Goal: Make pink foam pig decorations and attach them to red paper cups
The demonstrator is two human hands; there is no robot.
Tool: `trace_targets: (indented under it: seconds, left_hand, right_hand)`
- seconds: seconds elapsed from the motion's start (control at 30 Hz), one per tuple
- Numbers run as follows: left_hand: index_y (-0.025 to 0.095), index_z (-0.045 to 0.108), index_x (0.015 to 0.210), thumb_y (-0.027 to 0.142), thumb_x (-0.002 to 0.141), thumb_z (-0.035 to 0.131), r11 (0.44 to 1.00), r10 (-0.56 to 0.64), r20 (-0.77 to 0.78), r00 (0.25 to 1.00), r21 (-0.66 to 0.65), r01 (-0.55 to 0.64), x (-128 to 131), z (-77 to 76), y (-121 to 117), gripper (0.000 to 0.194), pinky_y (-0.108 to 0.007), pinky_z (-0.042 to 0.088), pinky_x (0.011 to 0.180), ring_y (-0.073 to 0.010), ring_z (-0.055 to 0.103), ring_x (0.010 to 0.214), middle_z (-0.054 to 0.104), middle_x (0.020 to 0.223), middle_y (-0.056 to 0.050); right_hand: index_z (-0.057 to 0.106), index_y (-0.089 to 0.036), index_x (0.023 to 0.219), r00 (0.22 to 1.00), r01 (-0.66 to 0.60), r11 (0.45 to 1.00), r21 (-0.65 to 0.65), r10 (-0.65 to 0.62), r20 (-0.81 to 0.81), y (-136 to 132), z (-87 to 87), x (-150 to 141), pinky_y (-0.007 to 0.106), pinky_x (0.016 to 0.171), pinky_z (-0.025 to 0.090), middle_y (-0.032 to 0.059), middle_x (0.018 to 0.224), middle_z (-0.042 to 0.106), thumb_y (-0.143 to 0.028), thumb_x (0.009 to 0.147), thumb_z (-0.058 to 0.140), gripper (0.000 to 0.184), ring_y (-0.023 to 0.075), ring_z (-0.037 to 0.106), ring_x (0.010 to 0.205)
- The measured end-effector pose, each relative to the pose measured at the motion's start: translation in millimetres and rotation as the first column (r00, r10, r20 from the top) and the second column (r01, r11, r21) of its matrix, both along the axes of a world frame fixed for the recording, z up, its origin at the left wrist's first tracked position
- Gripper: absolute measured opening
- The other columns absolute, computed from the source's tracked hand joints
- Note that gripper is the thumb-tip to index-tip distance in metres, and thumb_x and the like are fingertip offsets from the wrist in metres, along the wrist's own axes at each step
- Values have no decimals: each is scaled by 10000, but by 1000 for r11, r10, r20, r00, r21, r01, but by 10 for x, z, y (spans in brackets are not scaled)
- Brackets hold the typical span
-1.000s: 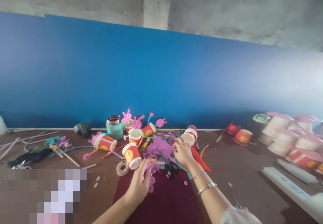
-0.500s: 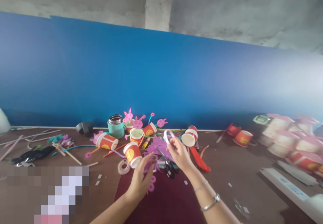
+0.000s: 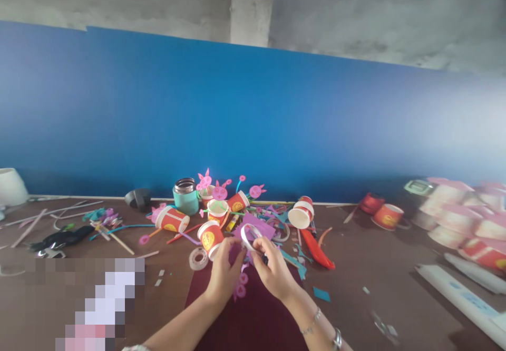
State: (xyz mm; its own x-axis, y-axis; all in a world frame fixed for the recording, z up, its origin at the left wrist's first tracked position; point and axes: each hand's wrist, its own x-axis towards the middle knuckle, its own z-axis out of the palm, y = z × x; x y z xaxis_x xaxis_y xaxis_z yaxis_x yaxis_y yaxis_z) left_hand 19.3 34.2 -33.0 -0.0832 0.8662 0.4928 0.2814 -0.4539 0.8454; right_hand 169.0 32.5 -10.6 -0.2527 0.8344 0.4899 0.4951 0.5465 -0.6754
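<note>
Our right hand (image 3: 272,271) pinches a white ring (image 3: 244,237) before purple paper (image 3: 264,226), grip on its rim seemingly freeing the loop; we cannot tell whether our left hand (image 3: 225,274), near pink cut-outs (image 3: 241,291), holds anything.

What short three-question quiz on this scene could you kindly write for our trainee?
1. Open question: what does the person's right hand hold?
2. True or false: the teal jar lies on its side.
3. Multiple choice: what colour is the panel behind the table?
A) Red
B) Blue
C) Yellow

Key:
1. A white ring.
2. False; it stands upright.
3. B.
</note>
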Motion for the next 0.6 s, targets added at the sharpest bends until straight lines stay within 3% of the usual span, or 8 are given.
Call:
trace_targets:
  seconds: [0.1,0.2,0.37,0.43,0.5,0.6]
  left_hand:
    - [187,565,978,199,786,569,1000,19,16,1000,19,-20,2,-10,25,192,-336,487,795,-200,622,885,651,913,-51]
    - [187,582,826,220,829,511,1000,10,-37,999,4,-9,-17,-8,22,79,-303,489,711,-176,622,753,638,787,-24]
    - [186,553,778,285,867,477,999,26,-52,998,-41,-28,-38,1,13,153,-292,495,649,-162,610,632,601,688,-1]
    - [185,565,886,295,876,464,998,40,-32,999,-44,-41,-33,-25,26,150,-329,513,721,-186,638,731,630,790,-31]
    - [189,532,1106,270,867,473,997,75,-44,996,-4,-75,-22,-67,46,259,-403,479,877,-236,606,989,621,1034,-92]
    - [228,347,1363,202,852,474,996,71,-120,990,66,-63,-5,-133,62,527,-464,366,1023,-270,369,1295,433,1347,-132]
  right_hand:
    - [466,-208,840,1000,-21,1000,-20,22,7,-20,0,-10,281,686,408,19,756,533,-164,854,456,47,176,502,722]
    - [459,-208,833,1000,-22,1000,-21,22,9,-29,0,-21,275,680,408,12,743,517,-172,860,455,45,171,502,707]
    - [435,-208,822,997,66,998,-17,-67,-42,18,-30,13,270,673,409,12,740,521,-210,880,442,59,167,512,701]
    - [428,-210,823,994,88,996,-31,-90,-68,43,-48,33,265,664,413,8,731,526,-225,887,441,67,162,520,686]
    - [428,-212,821,994,81,996,-41,-84,-69,58,-63,41,262,656,416,4,718,535,-223,887,444,68,161,528,675]
    - [440,-214,819,996,76,997,-29,-77,-37,59,-76,28,267,656,419,13,725,560,-195,878,450,62,172,546,696]
